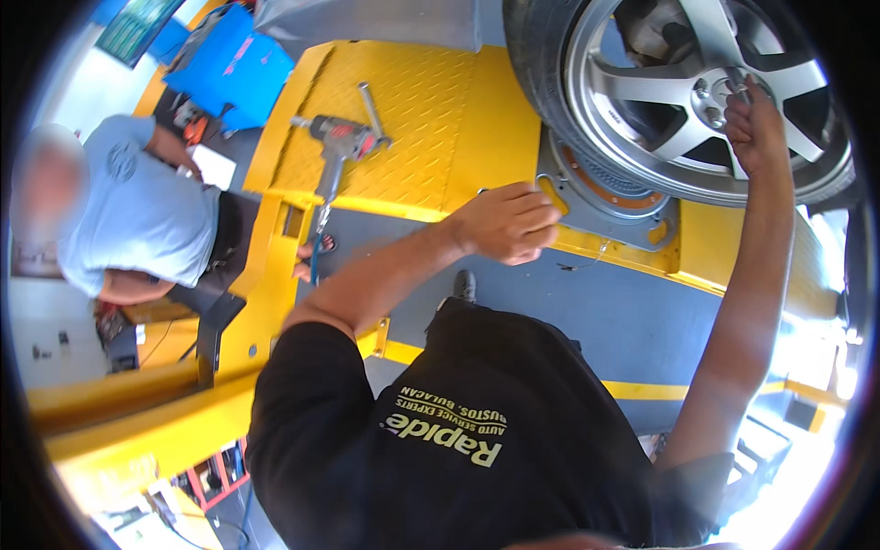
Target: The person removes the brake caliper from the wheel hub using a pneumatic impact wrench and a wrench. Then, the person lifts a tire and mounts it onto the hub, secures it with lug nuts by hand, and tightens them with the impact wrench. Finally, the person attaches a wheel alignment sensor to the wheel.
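Observation:
A silver multi-spoke alloy wheel (660, 87) with a black tire (536, 64) stands at the upper right. At its hub my right hand (757, 128) is closed, its fingers pinching a metal lug nut (736, 81) against the wheel centre. Other lug nuts (712, 115) show around the hub. My left hand (515, 223) hangs in front of the yellow ramp's edge, fingers curled together; whatever may be inside them is hidden. An impact wrench (339, 142) with a grey-and-red body lies on the ramp to the left, beside a short metal bar (369, 108).
Yellow diamond-plate ramp (412, 110) spans the far side. Below the tire sits a round turn plate (610, 183). An air hose (318, 252) runs down from the wrench. At left stands another person (147, 202) in light blue near a blue box (234, 73).

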Action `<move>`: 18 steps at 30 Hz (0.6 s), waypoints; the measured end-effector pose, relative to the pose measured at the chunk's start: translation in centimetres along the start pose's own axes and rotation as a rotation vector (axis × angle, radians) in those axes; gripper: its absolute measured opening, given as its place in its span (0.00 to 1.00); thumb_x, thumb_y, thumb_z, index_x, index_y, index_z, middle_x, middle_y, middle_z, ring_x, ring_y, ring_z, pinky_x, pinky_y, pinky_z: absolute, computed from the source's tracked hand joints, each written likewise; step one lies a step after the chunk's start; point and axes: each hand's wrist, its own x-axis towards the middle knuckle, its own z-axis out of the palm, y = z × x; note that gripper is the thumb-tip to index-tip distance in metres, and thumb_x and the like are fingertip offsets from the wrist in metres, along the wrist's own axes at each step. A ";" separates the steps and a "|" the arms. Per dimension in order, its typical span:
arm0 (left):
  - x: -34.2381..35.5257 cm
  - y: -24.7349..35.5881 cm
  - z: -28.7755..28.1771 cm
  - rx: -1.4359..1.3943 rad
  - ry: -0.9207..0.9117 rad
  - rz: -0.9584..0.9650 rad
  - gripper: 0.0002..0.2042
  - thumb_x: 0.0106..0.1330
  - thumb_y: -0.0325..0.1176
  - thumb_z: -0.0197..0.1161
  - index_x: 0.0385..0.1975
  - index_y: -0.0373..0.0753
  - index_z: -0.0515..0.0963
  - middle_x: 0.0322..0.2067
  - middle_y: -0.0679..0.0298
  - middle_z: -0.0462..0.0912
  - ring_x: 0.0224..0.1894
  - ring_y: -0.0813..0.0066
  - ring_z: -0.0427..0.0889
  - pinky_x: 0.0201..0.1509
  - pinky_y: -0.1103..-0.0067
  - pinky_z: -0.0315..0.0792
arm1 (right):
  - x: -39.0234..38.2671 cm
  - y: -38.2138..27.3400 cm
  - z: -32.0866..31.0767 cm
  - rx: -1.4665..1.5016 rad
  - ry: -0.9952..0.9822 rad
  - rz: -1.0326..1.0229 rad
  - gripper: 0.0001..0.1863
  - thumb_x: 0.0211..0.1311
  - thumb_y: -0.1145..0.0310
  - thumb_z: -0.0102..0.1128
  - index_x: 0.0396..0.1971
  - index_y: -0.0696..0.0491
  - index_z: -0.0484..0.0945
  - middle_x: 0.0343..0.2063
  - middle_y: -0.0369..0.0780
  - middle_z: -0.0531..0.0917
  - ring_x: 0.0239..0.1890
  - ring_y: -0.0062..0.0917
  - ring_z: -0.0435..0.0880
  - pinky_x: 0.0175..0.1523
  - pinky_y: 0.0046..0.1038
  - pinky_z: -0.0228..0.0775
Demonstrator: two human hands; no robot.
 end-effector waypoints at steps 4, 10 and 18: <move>-10.0 8.4 -0.3 0.111 -0.120 -0.645 0.11 0.52 0.27 0.72 0.34 0.40 0.77 0.39 0.59 0.79 0.42 0.58 0.82 0.46 0.65 0.77 | -0.5 1.3 0.2 0.061 0.156 -0.093 0.25 0.76 0.45 0.55 0.51 0.55 0.76 0.26 0.37 0.82 0.20 0.15 0.71 0.24 0.17 0.62; -15.8 17.6 -2.7 0.277 -0.065 -1.173 0.10 0.55 0.27 0.69 0.35 0.40 0.77 0.40 0.56 0.79 0.43 0.52 0.81 0.45 0.61 0.78 | -2.0 1.5 3.2 -0.215 0.324 -0.345 0.25 0.78 0.49 0.51 0.55 0.59 0.72 0.29 0.39 0.81 0.22 0.20 0.74 0.30 0.22 0.70; -18.6 9.4 -9.2 0.491 0.027 -1.251 0.12 0.59 0.28 0.68 0.41 0.39 0.76 0.43 0.53 0.78 0.45 0.47 0.80 0.46 0.58 0.77 | 0.6 2.8 0.7 0.980 -0.215 -0.011 0.17 0.81 0.57 0.49 0.43 0.59 0.71 0.27 0.38 0.75 0.19 0.15 0.65 0.23 0.18 0.54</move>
